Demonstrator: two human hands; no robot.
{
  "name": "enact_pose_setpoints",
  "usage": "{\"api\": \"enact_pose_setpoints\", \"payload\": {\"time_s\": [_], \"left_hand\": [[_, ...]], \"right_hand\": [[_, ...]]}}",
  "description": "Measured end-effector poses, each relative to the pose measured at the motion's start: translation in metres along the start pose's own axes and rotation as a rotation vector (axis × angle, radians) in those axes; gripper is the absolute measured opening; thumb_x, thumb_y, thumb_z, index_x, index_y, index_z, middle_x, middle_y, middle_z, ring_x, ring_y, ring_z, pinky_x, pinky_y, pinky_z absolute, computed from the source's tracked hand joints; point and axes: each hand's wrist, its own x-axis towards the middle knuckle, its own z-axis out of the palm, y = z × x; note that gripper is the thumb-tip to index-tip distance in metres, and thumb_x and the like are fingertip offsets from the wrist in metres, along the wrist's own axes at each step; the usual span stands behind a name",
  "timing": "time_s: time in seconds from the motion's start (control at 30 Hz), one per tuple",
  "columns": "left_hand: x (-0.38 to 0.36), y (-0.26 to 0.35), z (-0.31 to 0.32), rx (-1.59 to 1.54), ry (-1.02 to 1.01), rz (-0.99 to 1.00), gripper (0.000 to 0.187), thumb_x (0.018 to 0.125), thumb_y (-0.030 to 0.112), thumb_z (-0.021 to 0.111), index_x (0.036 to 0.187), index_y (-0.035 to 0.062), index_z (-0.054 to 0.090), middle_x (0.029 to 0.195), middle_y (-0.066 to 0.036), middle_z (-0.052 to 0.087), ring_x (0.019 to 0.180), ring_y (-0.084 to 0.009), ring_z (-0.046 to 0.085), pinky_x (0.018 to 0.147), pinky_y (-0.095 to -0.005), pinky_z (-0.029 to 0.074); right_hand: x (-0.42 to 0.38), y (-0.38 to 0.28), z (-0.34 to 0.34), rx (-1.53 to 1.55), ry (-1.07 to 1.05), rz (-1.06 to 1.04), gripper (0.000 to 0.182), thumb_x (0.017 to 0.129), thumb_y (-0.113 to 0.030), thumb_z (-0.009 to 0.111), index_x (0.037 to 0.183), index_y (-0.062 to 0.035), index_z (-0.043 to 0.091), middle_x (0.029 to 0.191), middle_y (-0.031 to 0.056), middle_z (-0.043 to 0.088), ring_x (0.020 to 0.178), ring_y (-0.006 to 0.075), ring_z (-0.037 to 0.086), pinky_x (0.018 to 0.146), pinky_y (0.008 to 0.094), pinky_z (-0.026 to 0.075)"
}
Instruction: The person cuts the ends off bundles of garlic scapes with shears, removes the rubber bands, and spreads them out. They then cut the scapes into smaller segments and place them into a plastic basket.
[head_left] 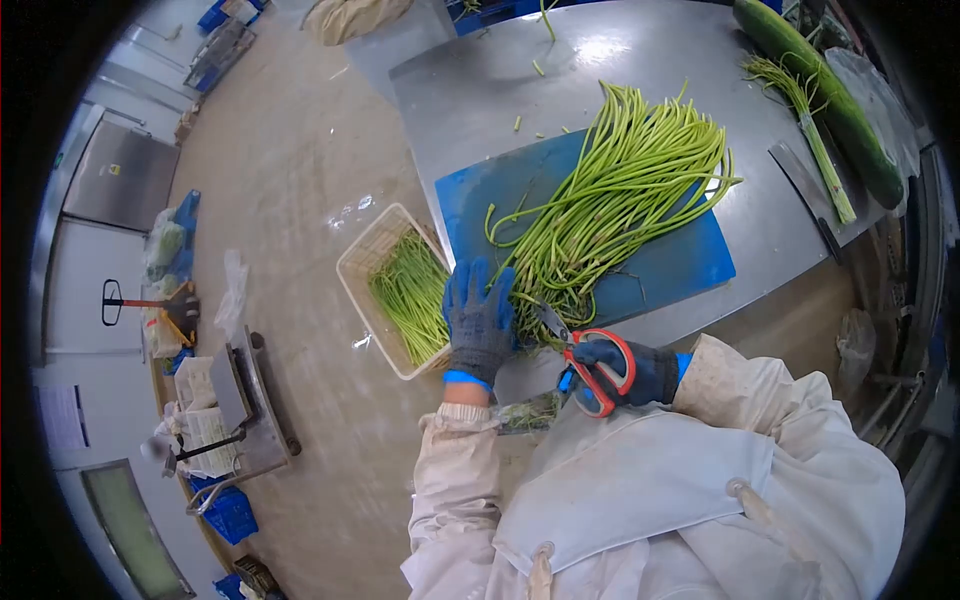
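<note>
A large heap of long, thin green stalks point(620, 190) lies across a blue cutting board point(470, 210), their ends bunched toward me. My left hand point(478, 325), in a dark blue glove, is open at the board's near left corner, its thumb beside those ends. Red-handled scissors point(606, 372) are gripped in my gloved right hand point(645, 370). Their blades point at the bunched ends and sit close to them. Just left of my left hand, a cream plastic basket point(350, 270) holds more green stalks point(415, 300).
On the steel table point(480, 90), a long green gourd point(830, 110), a tied bundle of thin stalks point(815, 150) and a knife point(805, 195) lie at the right. Short cut pieces are scattered behind the board. A loaded trolley point(265, 430) stands on the floor at left.
</note>
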Motion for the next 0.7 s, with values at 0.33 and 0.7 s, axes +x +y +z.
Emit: {"api": "enact_pose_setpoints", "payload": {"time_s": [0.33, 0.7], "left_hand": [[0.000, 0.005, -0.010, 0.025, 0.017, 0.064, 0.019, 0.070, 0.018, 0.063, 0.088, 0.0131, 0.062, 0.123, -0.012, 0.049, 0.120, -0.0370, 0.036, 0.102, -0.0509, 0.024], [-0.016, 0.019, -0.031, -0.005, -0.001, 0.032, 0.018, 0.072, 0.019, 0.063, 0.088, 0.0121, 0.063, 0.123, -0.013, 0.048, 0.121, -0.0372, 0.035, 0.102, -0.0503, 0.023]], "right_hand": [[0.005, 0.002, 0.010, 0.025, 0.018, 0.047, 0.048, 0.090, -0.041, 0.047, 0.091, 0.0053, 0.060, 0.065, 0.0072, 0.058, 0.055, 0.0133, 0.053, 0.054, 0.0263, 0.043], [0.009, 0.023, -0.018, -0.300, 0.013, -0.205, 0.028, 0.090, -0.031, 0.051, 0.091, -0.0035, 0.056, 0.077, 0.0056, 0.058, 0.058, 0.0124, 0.051, 0.055, 0.0248, 0.043]]}}
